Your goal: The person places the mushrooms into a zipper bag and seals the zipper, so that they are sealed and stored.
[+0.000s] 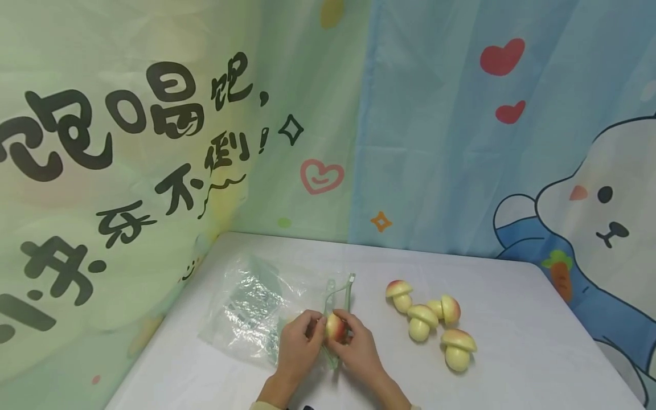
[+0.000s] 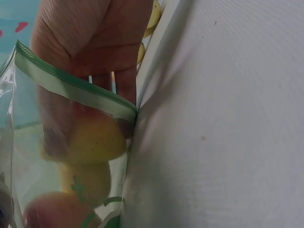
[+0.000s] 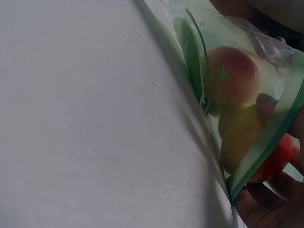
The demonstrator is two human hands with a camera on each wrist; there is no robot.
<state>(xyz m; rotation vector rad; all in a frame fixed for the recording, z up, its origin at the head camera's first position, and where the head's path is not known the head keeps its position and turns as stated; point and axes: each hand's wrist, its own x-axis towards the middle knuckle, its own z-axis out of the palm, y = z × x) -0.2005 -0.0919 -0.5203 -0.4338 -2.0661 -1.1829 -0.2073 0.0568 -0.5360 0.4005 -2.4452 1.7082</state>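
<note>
My right hand grips a toy mushroom with a red and yellow cap, thumb and fingers around the cap. In the right wrist view the mushroom's stem points into a clear zip bag, and the green zip strip crosses over the cap. My left hand has its fingers curled at the bag's mouth, pinching the film beside the mushroom. Another red-capped mushroom shows through the plastic, deeper in the bag. The bag lies on its side, crinkled, stretching away to the left.
Several toy mushrooms stand or lie to the right on the white table: one at the back, one with its cap sideways and one nearest the front. A printed curtain hangs behind the table.
</note>
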